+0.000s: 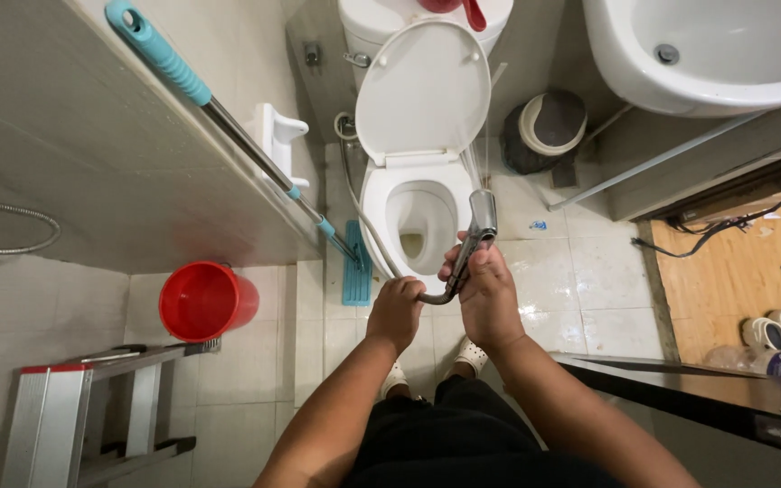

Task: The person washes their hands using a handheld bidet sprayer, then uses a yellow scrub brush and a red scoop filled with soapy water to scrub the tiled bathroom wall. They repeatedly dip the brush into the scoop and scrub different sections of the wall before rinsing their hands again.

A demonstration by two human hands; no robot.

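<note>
A chrome spray nozzle (478, 230) on a flexible metal hose (368, 226) points up over the open white toilet bowl (419, 217), spraying water. The left hand (397, 310) has its fingers curled around the hose end; the right hand (488, 294) grips the handle, forearms reaching forward.

Both hands are gripping a metal spray nozzle over the toilet.

The right hand (488, 294) is holding the spray nozzle (478, 226), the left hand (397, 307) its hose (368, 226), above the open toilet (419, 212).

Pale tiled floor (580, 280), grey tiled wall (92, 172), wood floor (725, 289) beyond doorway
</note>
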